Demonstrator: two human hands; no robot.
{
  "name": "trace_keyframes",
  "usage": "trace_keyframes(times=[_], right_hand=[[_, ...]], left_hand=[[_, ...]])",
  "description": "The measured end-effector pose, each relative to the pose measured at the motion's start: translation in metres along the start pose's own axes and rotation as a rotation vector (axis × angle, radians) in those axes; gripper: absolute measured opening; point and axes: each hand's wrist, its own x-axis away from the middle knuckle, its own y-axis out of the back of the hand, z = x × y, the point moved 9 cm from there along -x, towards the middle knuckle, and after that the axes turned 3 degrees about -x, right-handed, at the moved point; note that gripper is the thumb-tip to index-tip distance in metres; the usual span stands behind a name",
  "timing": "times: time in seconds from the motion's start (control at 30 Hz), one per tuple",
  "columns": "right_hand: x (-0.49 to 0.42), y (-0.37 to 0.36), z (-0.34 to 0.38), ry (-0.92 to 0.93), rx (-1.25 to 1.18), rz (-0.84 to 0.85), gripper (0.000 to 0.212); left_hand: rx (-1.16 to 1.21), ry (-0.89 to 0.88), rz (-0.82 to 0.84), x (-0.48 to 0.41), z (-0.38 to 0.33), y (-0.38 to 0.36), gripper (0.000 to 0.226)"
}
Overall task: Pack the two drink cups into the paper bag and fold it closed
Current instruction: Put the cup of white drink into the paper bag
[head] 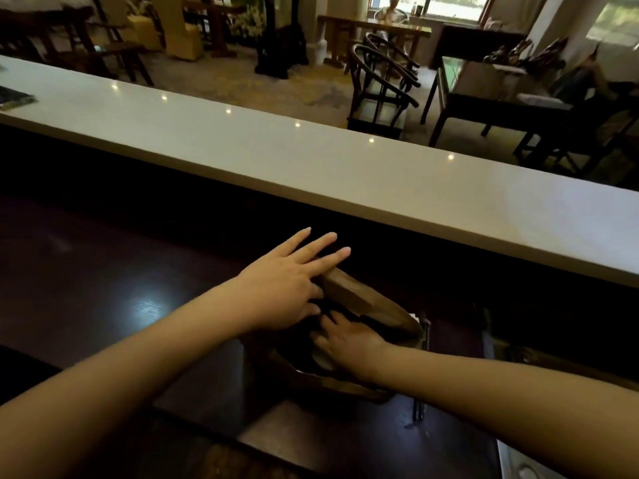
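Observation:
A brown paper bag (pixel 373 302) stands on the dark counter (pixel 138 271) just below the raised white bar top, its mouth open toward me. My left hand (pixel 287 281) lies flat with fingers spread against the bag's far left rim, thumb side at the opening. My right hand (pixel 349 337) reaches down inside the bag's mouth, fingers spread over something pale; what it touches is too dark to make out. No drink cup shows clearly in this view.
A long white bar top (pixel 311 160) runs diagonally behind the bag. Dark slim items (pixel 423 340) stand to the bag's right. Beyond the bar are dark wooden chairs (pixel 380 88), tables, and a seated person (pixel 392 10) by a window.

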Motion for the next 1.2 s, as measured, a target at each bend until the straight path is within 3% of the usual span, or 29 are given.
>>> trace_keyframes(times=[0.27,0.43,0.63,0.77,0.87,0.97,1.2], right_hand=[[-0.011,0.000,0.005,-0.013,-0.003,0.000,0.056],[-0.018,-0.007,0.004,-0.037,-0.028,0.034,0.065],[-0.013,-0.006,-0.012,-0.034,-0.187,0.087,0.058],[-0.006,0.000,-0.018,-0.059,-0.344,0.016,0.051],[-0.008,-0.006,-0.013,-0.037,-0.191,0.124,0.068],[-0.013,-0.005,-0.011,-0.034,-0.088,0.128,0.076],[-0.023,-0.012,-0.013,-0.053,-0.089,0.129,0.076]], left_hand=[[-0.186,0.038,0.096,-0.021,0.025,-0.022,0.050],[-0.153,0.007,0.056,-0.021,0.025,-0.018,0.049],[-0.008,-0.419,-0.265,-0.004,-0.015,0.035,0.031],[-0.122,-0.583,-0.226,0.004,-0.041,0.023,0.035],[-0.111,-0.411,-0.054,-0.017,-0.030,-0.008,0.060],[-0.177,-0.250,0.119,-0.032,-0.010,-0.033,0.092],[-0.355,-0.209,0.180,-0.045,0.011,-0.040,0.103]])
